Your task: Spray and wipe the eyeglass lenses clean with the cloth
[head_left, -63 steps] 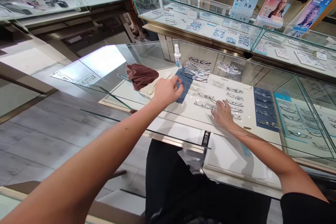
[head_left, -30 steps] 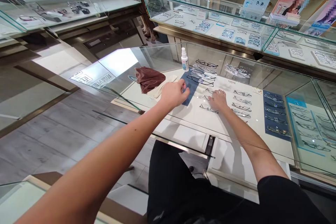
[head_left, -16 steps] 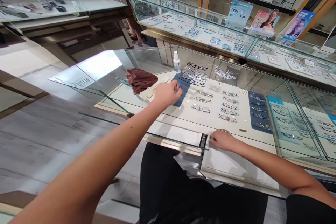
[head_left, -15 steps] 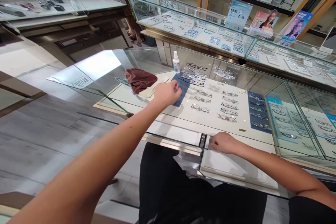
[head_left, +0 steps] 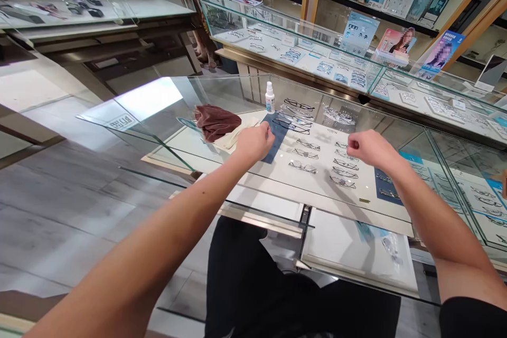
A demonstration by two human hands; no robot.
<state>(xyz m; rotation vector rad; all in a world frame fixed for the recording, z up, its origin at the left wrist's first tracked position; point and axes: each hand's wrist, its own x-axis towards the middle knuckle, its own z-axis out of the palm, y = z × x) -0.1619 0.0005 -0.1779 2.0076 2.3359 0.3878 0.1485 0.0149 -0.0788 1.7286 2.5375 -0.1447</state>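
My left hand (head_left: pixel 255 142) is curled closed over the glass display counter (head_left: pixel 261 190), beside a cream cloth (head_left: pixel 232 137) and a dark blue mat (head_left: pixel 275 142). No item shows in its fingers. A crumpled brown cloth (head_left: pixel 217 122) lies left of the cream one. My right hand (head_left: pixel 370 148), a loose fist with nothing visible in it, is above the right column of eyeglasses (head_left: pixel 344 173). More eyeglasses (head_left: pixel 303 168) line the column to its left. Dark-framed glasses (head_left: pixel 291 125) lie near the mat, and a white spray bottle (head_left: pixel 270 97) stands upright behind it.
Below the counter on the right, an open drawer (head_left: pixel 336 245) holds a clear plastic-looking item (head_left: pixel 390 245). Glass edges jut out at the counter's left corner (head_left: pixel 170 150). Another glass showcase (head_left: pixel 293 60) with eyewear runs along the back. Part of someone's hand (head_left: pixel 504 182) shows at the right edge.
My right hand has risen from the counter's front edge by the drawer to above the eyeglasses. The clear item in the drawer now shows. My left hand has stayed by the cream cloth.
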